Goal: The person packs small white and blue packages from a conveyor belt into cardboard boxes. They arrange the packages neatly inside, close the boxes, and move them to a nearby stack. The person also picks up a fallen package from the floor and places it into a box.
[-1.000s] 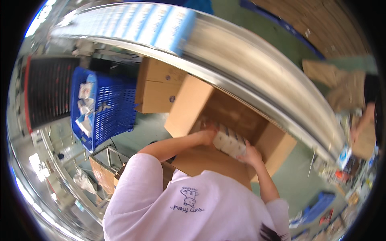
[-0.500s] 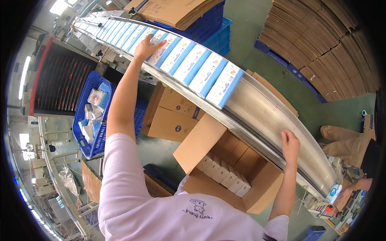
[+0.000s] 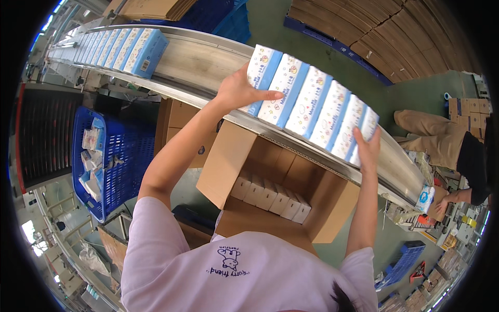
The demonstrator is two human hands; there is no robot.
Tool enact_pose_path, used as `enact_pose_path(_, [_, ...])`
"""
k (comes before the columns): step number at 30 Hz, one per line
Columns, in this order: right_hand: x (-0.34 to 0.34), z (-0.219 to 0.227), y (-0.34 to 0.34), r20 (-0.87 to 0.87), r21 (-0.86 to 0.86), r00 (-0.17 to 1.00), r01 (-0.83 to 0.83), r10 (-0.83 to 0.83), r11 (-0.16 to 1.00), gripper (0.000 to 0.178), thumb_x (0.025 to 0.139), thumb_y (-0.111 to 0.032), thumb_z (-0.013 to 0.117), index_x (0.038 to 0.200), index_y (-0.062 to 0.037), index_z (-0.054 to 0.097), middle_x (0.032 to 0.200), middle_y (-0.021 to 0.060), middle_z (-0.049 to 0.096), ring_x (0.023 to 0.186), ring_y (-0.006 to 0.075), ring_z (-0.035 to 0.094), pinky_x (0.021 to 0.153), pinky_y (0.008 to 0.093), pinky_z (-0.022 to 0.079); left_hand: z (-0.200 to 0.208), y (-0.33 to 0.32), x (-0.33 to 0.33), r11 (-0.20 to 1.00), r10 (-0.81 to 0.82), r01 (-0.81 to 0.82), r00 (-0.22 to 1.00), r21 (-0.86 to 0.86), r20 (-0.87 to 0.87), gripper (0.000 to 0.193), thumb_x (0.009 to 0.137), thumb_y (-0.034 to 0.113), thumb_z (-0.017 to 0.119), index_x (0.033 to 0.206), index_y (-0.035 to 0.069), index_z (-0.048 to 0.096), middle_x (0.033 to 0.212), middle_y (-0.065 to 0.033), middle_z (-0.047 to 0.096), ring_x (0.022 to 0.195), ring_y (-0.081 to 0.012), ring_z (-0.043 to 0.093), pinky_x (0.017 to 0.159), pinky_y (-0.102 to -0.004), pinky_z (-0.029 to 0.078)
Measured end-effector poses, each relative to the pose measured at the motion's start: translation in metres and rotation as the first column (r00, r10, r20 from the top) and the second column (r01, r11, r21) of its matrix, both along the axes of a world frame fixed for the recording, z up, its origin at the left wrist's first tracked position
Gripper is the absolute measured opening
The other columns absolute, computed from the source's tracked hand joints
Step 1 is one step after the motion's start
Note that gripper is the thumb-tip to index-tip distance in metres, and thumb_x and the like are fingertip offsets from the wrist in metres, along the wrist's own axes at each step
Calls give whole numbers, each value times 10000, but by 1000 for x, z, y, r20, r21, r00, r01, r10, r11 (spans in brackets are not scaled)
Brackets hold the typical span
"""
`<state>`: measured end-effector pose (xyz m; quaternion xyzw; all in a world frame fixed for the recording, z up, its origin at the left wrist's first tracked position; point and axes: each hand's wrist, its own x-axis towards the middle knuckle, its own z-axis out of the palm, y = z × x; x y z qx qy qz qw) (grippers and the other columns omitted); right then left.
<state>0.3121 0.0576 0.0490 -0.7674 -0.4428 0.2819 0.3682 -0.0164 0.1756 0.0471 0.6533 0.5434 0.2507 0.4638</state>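
Note:
A tight row of white-and-blue tissue packs [image 3: 307, 104] stands on the conveyor [image 3: 195, 58] between my two hands. My left hand [image 3: 240, 93] presses on the row's left end, its thumb lying over the tops of the packs. At the right end, my right hand [image 3: 369, 148] has its fingers against the last packs. Just below the conveyor's near edge is an open carton [image 3: 222, 164], its flaps spread. Several white packs [image 3: 267, 197] are lined up inside it along one side.
More tissue packs [image 3: 144, 52] queue on the conveyor at the far left. A blue basket [image 3: 112, 174] with loose packs stands left. Stacked flat cardboard [image 3: 358, 31] is at the back right. A co-worker's hand [image 3: 442, 205] touches a box by the conveyor's right end.
My left hand has slid right along the conveyor with a group of packs, leaving a gap behind them. My right hand, earlier apart from the packs, now meets the row's right end.

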Motion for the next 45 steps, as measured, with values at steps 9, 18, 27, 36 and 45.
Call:
enact_pose_path(9, [-1,56,-171,273,433,929,111,-248,895,785,656,-50,652,1327,25,252,1281,179,372,1157,239,395,1000,356,305,77,-142,-7,974,4,-44,984,221,178,1114,474,329,890,1275,-56,219,1126,-203,526,1036,-268,548,893,-368,435])
enact_pose_path(18, [-47,-83,-223,-100,-713,990,-2,-99,701,855,665,-314,746,1262,51,254,1014,265,580,955,341,593,814,377,476,-140,-239,12,849,-420,231,841,-476,-340,933,728,411,650,1321,-108,152,1226,-317,405,1074,-396,499,874,-422,445])
enact_pose_path(27, [-46,-172,-151,-415,-837,888,-458,200,298,630,781,-419,565,1180,45,417,1029,253,582,944,326,603,760,413,499,-212,-187,60,603,-789,473,474,-643,-391,791,729,630,477,1261,45,454,1240,-216,490,1147,-351,466,920,-399,417])
enact_pose_path(36, [-33,-243,-153,-563,-800,649,-274,-511,533,540,789,-384,591,1130,22,489,1018,198,597,946,288,600,776,398,492,-285,-225,53,961,-257,269,801,-59,-540,335,795,326,577,1009,71,619,990,-158,614,975,-341,542,825,-442,432])
enact_pose_path(45, [-60,-137,-144,-421,-293,907,-124,-11,948,680,668,-431,726,1154,-11,504,1104,180,564,1030,279,551,836,375,457,-217,-195,53,944,-270,329,715,-30,-645,298,748,103,592,1038,33,586,1081,-192,561,962,-362,544,791,-426,466])
